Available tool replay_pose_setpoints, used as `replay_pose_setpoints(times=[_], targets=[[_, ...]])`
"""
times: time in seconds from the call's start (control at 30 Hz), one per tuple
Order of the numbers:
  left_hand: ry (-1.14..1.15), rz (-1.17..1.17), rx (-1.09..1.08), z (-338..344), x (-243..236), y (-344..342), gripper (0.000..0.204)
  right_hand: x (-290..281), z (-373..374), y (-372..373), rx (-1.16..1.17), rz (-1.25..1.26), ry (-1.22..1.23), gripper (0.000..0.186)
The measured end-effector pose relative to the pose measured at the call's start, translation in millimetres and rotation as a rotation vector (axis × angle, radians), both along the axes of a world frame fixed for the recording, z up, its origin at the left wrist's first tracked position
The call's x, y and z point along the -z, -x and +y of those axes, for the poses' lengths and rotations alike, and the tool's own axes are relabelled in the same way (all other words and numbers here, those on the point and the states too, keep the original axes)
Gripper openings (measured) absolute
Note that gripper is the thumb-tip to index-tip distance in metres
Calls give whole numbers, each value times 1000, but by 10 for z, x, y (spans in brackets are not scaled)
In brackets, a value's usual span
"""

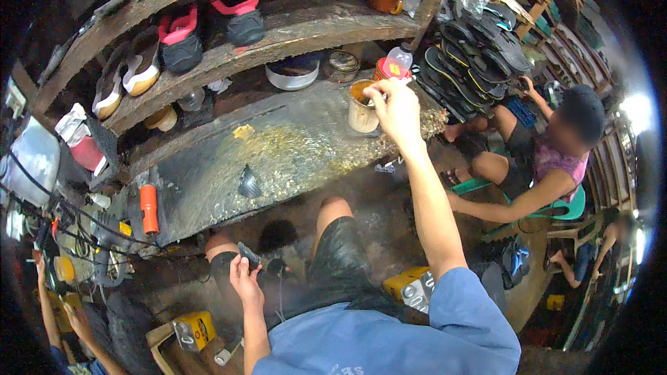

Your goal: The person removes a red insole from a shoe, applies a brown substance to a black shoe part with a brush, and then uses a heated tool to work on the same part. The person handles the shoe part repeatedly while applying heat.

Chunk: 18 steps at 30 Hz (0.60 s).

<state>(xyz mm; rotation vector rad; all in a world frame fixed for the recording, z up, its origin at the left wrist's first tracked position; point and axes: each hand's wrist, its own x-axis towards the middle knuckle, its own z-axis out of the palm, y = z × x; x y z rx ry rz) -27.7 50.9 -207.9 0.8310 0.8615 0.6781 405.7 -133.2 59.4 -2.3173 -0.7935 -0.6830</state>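
Observation:
Near my lap, my left hand (246,283) is closed around a small, dark, curved piece (249,255) that looks like rubber or a shoe part. My right arm stretches forward over the worktable (201,198). There my right hand (398,110) is pinched at the rim of a pale, stained can (363,119) with brownish-orange matter in its mouth. Whatever sits between those fingers is too small to make out. A similar dark, shell-like piece (249,182) lies on the table's near side, apart from both hands.
An orange cylinder (149,208) stands at the table's left end. Behind the can are a red-lidded tub (390,69), a white bowl (292,75) and shelves with shoes (182,40). Stacked black soles (465,66) fill the far right, beside a seated person (559,156). Yellow containers (194,330) flank me.

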Motion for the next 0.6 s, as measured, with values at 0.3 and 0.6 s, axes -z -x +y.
replay_pose_setpoints(times=[0.3, 0.6], targets=[[34, 3, -27, 40, 55, 21, 20, 73, 262, -223, 55, 66, 138, 26], [41, 1, -24, 36, 54, 35, 17, -230, -21, -149, 85, -77, -157, 23]])
